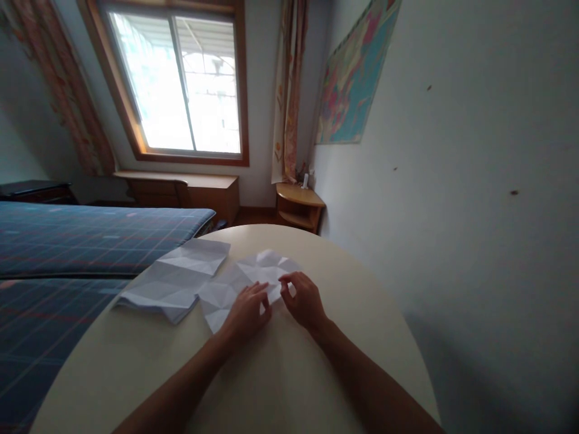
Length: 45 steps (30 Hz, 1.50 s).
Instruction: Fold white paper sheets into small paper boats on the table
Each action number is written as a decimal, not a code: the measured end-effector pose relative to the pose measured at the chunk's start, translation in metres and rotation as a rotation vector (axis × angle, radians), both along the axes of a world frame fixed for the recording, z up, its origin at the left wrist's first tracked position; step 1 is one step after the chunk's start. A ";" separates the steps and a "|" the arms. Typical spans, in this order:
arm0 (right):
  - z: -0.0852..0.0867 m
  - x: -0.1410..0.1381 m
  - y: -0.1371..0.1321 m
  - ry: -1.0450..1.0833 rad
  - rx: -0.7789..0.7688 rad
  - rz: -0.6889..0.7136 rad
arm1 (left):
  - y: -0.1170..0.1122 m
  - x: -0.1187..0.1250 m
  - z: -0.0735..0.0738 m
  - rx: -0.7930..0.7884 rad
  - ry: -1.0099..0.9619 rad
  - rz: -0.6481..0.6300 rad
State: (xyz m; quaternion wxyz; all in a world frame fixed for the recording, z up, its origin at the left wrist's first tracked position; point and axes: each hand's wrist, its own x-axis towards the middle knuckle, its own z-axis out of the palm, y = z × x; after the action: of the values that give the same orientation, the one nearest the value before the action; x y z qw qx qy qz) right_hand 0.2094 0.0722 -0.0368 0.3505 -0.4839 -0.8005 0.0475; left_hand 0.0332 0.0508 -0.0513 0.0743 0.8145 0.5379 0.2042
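A creased white sheet of paper [253, 274] lies on the round cream table [344, 289], under both of my hands. My left hand [246, 313] rests on the sheet's near part, fingers curled and pressing the paper. My right hand [304, 296] pinches the sheet's right edge between thumb and fingers. To the left lies a stack of other creased white sheets [176, 280], untouched by either hand.
A bed with a blue plaid cover [67, 241] runs along the table's left side. A white wall [452, 211] stands close on the right, with a map [355, 72] on it. Farther back are a window [176, 84], a wooden desk [181, 190] and a small corner shelf [298, 205].
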 end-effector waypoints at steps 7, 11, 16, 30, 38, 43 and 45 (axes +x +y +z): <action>-0.014 0.004 0.002 -0.032 -0.090 -0.015 | -0.024 0.021 -0.001 -0.172 -0.211 -0.449; -0.029 0.008 0.004 -0.270 -0.310 -0.028 | -0.016 0.019 -0.006 -0.095 -0.252 -0.297; -0.032 0.010 0.003 -0.356 -0.373 0.018 | -0.001 0.003 -0.025 0.040 0.045 0.101; -0.019 -0.009 0.013 -0.402 -0.368 -0.181 | -0.005 -0.002 -0.023 -0.017 0.255 0.198; -0.035 -0.030 0.009 -0.338 -0.310 -0.047 | 0.000 -0.006 -0.027 -0.014 0.282 0.194; -0.036 0.016 0.024 -0.370 -0.363 -0.204 | 0.001 -0.005 -0.028 -0.027 0.272 0.213; -0.035 0.030 0.028 -0.371 -0.366 -0.256 | 0.001 -0.004 -0.027 -0.029 0.278 0.220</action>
State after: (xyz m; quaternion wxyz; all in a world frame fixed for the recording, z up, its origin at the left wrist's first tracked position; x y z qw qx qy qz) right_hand 0.2392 0.1005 -0.0721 0.1084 -0.6365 -0.7615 0.0572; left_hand 0.0296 0.0521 -0.0781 -0.0116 0.7700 0.6317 0.0889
